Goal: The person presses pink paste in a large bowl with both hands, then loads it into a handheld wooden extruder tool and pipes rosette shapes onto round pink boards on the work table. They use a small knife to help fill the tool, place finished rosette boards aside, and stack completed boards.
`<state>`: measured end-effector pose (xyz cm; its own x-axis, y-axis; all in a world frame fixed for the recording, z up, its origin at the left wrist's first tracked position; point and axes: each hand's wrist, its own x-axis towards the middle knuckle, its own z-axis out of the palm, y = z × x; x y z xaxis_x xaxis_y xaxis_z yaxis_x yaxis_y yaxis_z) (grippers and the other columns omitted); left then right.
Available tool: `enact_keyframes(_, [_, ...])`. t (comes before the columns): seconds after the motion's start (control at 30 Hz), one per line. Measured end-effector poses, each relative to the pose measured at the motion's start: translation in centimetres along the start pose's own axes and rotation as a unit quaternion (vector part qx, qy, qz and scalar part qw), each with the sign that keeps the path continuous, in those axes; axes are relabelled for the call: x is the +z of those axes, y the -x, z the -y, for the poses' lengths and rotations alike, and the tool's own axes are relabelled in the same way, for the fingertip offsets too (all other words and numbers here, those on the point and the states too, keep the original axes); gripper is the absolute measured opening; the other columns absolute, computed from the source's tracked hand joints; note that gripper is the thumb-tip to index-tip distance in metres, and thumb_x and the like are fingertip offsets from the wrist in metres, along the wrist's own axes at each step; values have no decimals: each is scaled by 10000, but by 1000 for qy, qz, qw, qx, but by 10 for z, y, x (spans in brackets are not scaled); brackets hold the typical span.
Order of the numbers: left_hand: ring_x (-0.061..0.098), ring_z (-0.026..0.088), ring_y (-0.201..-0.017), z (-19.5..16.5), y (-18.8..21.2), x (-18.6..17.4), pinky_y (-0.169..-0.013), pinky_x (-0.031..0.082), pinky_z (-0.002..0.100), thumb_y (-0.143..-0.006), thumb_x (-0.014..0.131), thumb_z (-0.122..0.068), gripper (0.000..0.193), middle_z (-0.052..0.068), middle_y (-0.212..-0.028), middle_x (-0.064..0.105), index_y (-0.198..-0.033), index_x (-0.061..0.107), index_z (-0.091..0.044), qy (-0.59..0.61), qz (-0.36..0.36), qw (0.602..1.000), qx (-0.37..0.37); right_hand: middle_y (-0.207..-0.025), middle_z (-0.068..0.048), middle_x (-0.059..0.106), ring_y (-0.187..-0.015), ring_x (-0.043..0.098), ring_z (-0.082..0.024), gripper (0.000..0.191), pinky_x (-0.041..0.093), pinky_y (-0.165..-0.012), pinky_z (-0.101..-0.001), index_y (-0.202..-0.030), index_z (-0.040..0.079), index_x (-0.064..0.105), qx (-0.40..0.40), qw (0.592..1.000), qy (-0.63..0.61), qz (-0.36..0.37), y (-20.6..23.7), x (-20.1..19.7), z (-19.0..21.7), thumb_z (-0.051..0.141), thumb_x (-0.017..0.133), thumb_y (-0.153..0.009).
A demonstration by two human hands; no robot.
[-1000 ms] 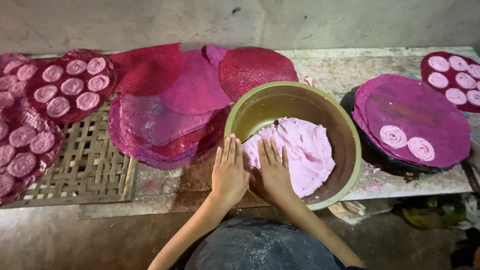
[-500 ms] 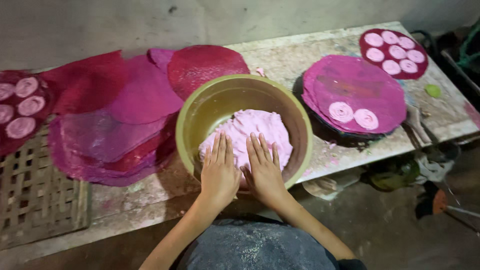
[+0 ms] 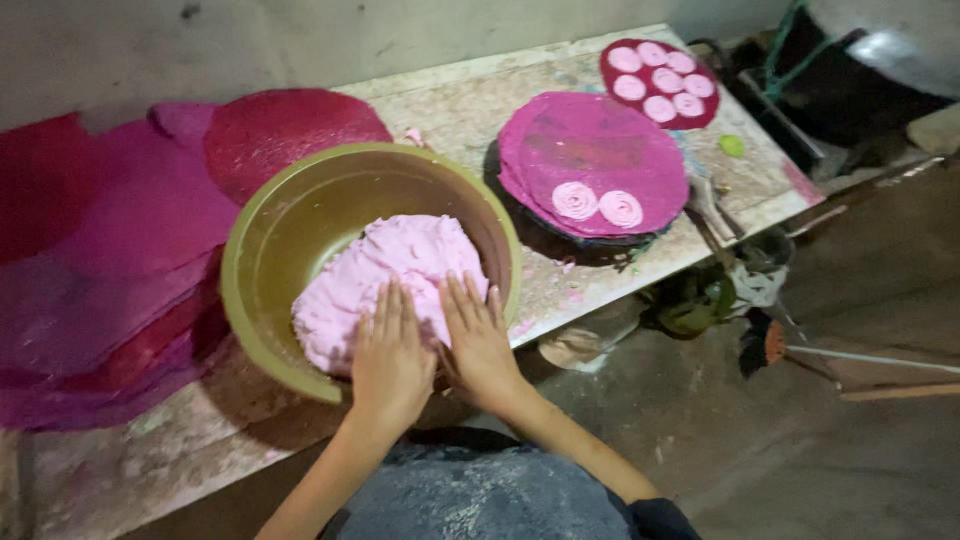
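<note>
Both hands flat and open, palms down, fingers together, nothing gripped. Left hand [image 3: 392, 352] and right hand [image 3: 478, 338] sit side by side, thumbs nearly touching, pressing on the near edge of the pink dough mass [image 3: 385, 275]. Dough is inside the olive-green bowl [image 3: 262, 250], piled toward the bowl's 5 o'clock side; the 10 o'clock part of the bowl floor is bare. Bowl rests on a stained stone slab bench [image 3: 470, 110], its near rim overhanging the bench edge slightly. At 9 o'clock from the bowl: stack of large magenta and red round sheets [image 3: 110, 260], overlapping, lower ones partly under the bowl's left side. At 12 o'clock, touching the bowl rim: a darker red textured disc [image 3: 285, 125]. At 2 o'clock, just beside the bowl: a round stack of magenta mats [image 3: 590, 160] with two pink spiral rolls [image 3: 598, 205] lying side by side near its front edge. Further out at 2 o'clock, near the bench's far corner: a smaller dark-red disc [image 3: 700, 115] carrying pale pink rounds [image 3: 660, 80], seven by my count, packed close. Small green blob [image 3: 733, 146] on the bench just right of that disc. Person's grey dusty lap [image 3: 480, 495] at 6 o'clock below the bowl. Floor clutter at 4 o'clock, under the bench end; too dark to identify.
</note>
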<state>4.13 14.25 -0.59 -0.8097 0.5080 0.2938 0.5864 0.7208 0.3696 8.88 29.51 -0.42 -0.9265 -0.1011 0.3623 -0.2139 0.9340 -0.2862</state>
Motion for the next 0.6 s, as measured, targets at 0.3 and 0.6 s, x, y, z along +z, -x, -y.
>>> enact_keyframes(0.3, [266, 391, -1477, 28, -12, 10, -1185, 187, 536, -841, 626, -284, 833, 277, -1582, 301, -1497, 284, 99, -14, 58, 998, -10, -1628, -230, 310, -1532, 250, -402, 812, 207, -1213, -572, -1575, -11, 276, 61, 998, -6, -20, -13, 15, -1, 307, 655, -931])
enact_keyframes(0.6, [450, 353, -1391, 32, -8, 10, -1158, 295, 538, -926, 591, -299, 656, 218, -1478, 502, -1478, 416, 9, 61, 29, 997, 24, -1505, -193, 493, -1385, 453, -400, 614, 350, -1150, -512, -1446, 57, 531, 49, 993, -75, -80, -9, 13, -1, 297, 681, -901])
